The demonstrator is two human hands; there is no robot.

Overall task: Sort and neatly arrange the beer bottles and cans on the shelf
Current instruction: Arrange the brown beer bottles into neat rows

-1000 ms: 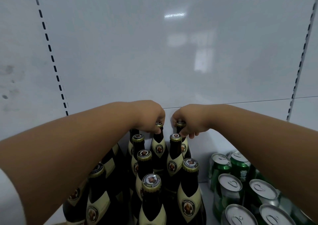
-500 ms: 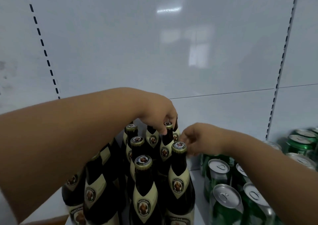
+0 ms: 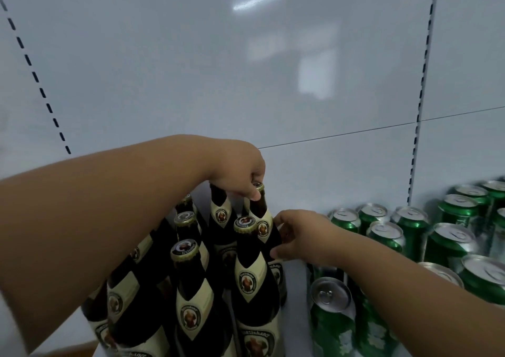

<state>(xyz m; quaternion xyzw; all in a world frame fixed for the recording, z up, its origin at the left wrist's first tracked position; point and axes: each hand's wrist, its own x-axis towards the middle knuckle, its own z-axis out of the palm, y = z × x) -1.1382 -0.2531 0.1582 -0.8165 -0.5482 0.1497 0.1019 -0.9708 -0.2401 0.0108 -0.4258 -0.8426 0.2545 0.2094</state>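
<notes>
Centrally, the rear-row beer bottle (image 3: 261, 214), dark glass with a cream neck label, stands at the back right corner of the bottle cluster (image 3: 191, 274) and serves as the landmark. Left hand (image 3: 240, 171): reaches over the cluster, fingers curled down around the landmark's capped top, pinching it. Right hand (image 3: 297, 236): just right of the landmark, fingers and thumb curled against its shoulder and body, gripping it from the side. Front bottle (image 3: 252, 280): directly in front of the landmark, upright, crown cap facing the camera. Further bottles stand left of the landmark in close rows. Green cans (image 3: 410, 236): right of the landmark, upright, silver tops showing, grouped apart from the bottles. White shelf back panel (image 3: 246, 69): behind the landmark, with slotted uprights (image 3: 423, 83) at either side.
</notes>
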